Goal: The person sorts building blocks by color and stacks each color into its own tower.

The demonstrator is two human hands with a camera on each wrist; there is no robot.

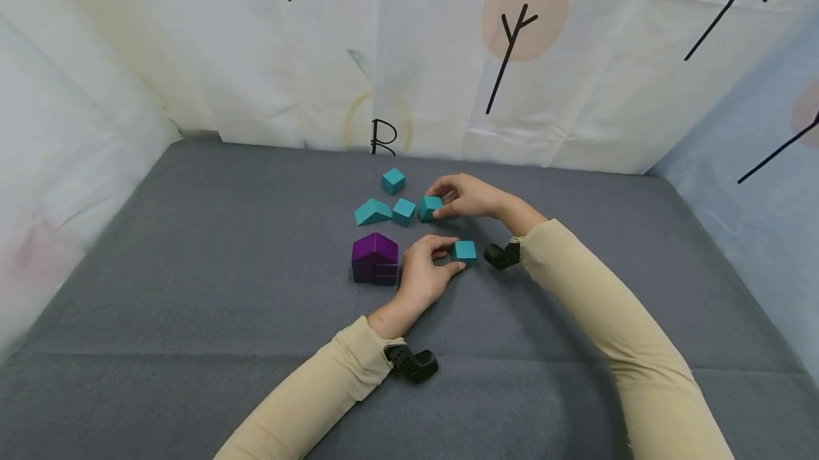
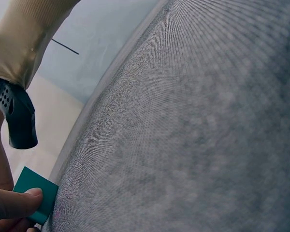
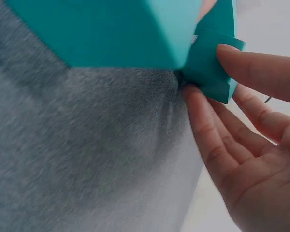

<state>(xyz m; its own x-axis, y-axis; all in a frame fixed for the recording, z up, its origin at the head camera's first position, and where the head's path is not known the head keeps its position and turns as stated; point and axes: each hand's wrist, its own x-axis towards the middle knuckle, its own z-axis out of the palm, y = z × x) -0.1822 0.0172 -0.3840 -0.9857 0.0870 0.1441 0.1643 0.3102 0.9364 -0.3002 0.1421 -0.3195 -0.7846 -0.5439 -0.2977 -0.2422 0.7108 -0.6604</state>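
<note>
My left hand (image 1: 425, 271) pinches a teal cube (image 1: 464, 251) between thumb and fingers, low at the cloth. In the left wrist view my thumb lies across the face of this teal cube (image 2: 49, 195). Farther back, my right hand (image 1: 472, 197) pinches another teal block (image 1: 429, 209), its thumb on the near side. The right wrist view shows that block (image 3: 208, 65) between thumb and fingertips, with a large teal face (image 3: 111, 34) close to the camera. Just left of the right hand's block stands a teal cube (image 1: 404, 212), a narrow gap between them.
A teal triangular block (image 1: 373, 212) lies left of the cubes, and another teal cube (image 1: 393, 180) sits behind them. Beside my left hand stands a purple block stack (image 1: 375, 261) with a triangular top. Grey cloth (image 1: 192, 289) covers the table; printed fabric (image 1: 435, 55) hangs around it.
</note>
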